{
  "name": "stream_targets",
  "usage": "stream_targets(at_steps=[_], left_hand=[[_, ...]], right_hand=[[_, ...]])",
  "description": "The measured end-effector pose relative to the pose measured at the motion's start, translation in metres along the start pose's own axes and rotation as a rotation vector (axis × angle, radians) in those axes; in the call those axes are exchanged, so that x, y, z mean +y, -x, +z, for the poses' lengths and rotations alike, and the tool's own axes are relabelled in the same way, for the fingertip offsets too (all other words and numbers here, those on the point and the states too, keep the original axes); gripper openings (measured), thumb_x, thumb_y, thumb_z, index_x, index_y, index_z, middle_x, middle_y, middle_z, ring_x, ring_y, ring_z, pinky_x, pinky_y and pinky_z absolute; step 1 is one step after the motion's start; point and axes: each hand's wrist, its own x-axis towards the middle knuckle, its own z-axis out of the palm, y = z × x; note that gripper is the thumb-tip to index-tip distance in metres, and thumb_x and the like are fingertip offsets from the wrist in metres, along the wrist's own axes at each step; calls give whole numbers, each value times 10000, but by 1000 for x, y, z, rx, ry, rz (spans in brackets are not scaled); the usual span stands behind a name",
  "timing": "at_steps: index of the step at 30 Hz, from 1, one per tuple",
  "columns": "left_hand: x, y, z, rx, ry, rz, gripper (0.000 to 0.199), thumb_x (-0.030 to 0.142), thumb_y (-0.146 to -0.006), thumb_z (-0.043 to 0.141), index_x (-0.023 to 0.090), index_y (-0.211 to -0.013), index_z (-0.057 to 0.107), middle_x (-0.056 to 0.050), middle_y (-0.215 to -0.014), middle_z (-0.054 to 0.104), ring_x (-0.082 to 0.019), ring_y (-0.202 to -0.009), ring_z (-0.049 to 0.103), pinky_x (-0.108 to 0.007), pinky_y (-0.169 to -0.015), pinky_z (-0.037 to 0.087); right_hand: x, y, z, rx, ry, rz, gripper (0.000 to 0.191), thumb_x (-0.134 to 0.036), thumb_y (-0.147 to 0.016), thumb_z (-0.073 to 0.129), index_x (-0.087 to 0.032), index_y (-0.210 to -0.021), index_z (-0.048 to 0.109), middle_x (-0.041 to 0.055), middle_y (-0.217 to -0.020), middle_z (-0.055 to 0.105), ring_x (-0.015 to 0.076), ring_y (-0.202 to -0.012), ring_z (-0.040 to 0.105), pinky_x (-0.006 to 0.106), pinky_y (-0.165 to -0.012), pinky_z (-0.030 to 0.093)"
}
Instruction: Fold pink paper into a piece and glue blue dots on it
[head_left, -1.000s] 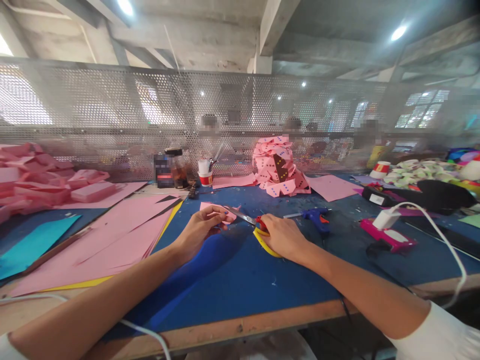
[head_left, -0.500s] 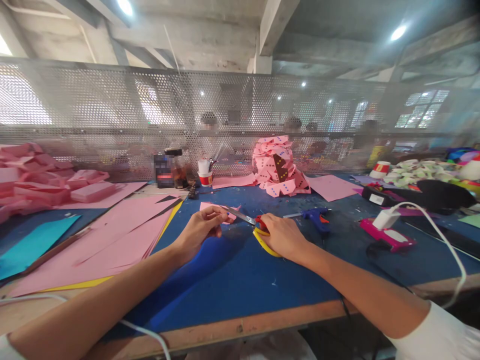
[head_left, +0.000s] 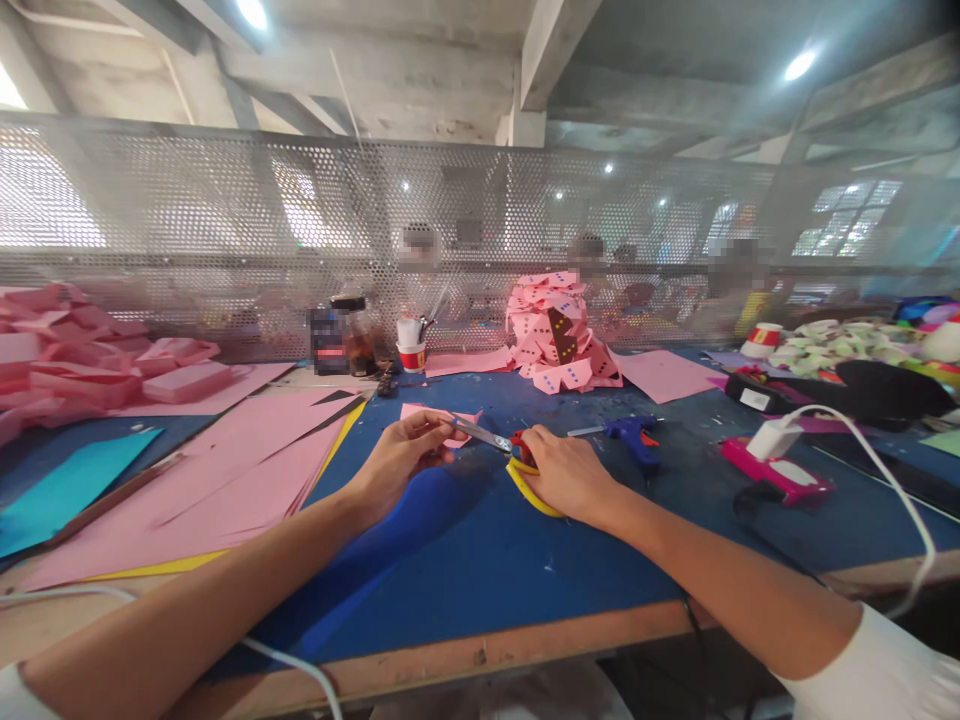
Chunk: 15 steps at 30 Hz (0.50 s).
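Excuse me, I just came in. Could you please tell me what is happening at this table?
A person's right hand grips scissors with yellow and red handles, blades pointing toward the left hand. The left fingers are bent together near the blade tips, beside a small pink paper piece; exactly what they pinch is unclear. A blue glue gun lies to the right, a pile of dotted pink pieces behind, and large pink sheets at left.
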Motion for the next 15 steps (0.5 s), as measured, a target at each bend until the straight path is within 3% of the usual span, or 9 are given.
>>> stream_targets(at_steps=[15], left_hand=[[1, 1, 1, -11, -12, -9, 268, 363, -770, 793, 168, -916, 683, -50, -941, 740, -109, -661, 606, -260, -684, 501]], right_hand=[[0, 1, -1, -43, -32, -3, 356, -506, -956, 449, -193, -1073, 572, 91, -1024, 724, 274, -883, 714, 325, -725, 458]])
